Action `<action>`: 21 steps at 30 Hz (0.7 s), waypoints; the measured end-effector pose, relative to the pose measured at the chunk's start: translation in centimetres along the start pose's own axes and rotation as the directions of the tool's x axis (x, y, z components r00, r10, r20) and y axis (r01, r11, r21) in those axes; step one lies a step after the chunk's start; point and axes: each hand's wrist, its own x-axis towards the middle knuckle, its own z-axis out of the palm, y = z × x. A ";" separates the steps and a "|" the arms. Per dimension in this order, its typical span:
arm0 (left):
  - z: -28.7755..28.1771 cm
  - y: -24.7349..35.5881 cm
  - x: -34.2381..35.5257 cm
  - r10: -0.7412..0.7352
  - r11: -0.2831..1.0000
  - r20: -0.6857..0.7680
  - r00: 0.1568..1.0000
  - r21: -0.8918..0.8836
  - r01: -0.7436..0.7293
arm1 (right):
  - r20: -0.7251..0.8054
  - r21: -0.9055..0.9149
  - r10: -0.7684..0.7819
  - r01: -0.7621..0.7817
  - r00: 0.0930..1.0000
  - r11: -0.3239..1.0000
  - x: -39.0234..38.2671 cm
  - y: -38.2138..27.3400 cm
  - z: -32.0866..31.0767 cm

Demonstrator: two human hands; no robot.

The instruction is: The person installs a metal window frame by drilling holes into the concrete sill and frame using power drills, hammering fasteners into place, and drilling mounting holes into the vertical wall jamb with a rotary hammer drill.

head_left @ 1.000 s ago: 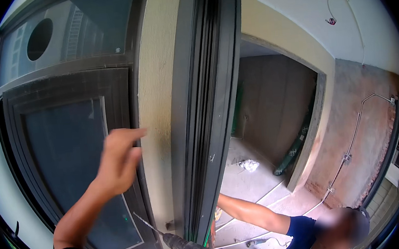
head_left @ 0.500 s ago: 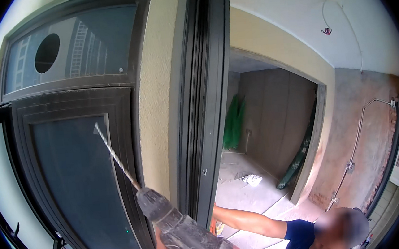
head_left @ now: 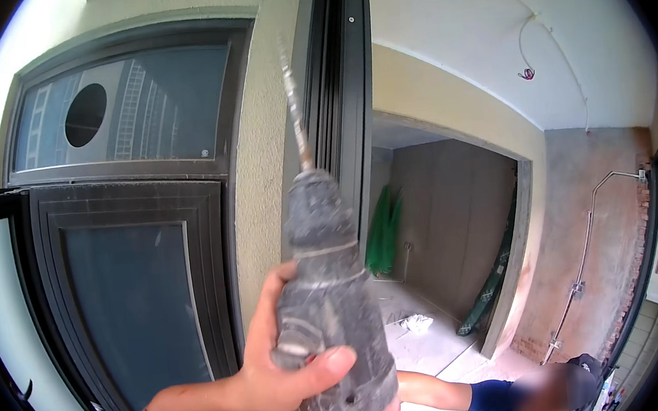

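A dusty rotary hammer drill, dark grey with a red rear, points upward in front of me. My left hand is closed around its body, the thumb lying across the near side. A long spiral drill bit rises from the chuck. Its blurred tip is in front of the beige wall strip, beside the black metal frame; whether it touches cannot be told. Of my right hand, at most a sliver of finger shows at the bottom edge beside a red part, mostly hidden by the drill.
At left is a dark-framed window with a round hole in its upper pane, and an opened sash. Beyond the frame, a person in a cap and navy shirt reaches toward it. White crumpled material lies on the floor.
The drill has swung upright and risen, its bit moving from the window toward the wall beside the black frame. My left hand has come further into view on it. The view has tilted up slightly.
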 end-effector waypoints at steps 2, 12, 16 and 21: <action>0.6 1.6 1.8 0.002 1.000 0.014 1.000 0.006 -0.002 | 0.011 0.003 -0.018 0.018 1.000 1.000 0.4 0.4 -0.7; -0.1 5.4 13.0 0.084 0.956 0.032 0.996 0.278 -0.090 | 0.007 -0.097 -0.086 0.086 0.996 0.992 11.0 -0.2 0.2; 0.2 8.2 17.6 0.090 0.911 0.028 0.996 0.403 -0.093 | -0.007 -0.069 -0.231 0.230 0.973 0.971 16.6 -0.2 3.5; -1.7 10.6 23.7 0.081 0.813 0.003 0.997 0.579 -0.068 | -0.032 0.100 -0.243 0.245 0.970 0.964 22.7 -1.2 7.6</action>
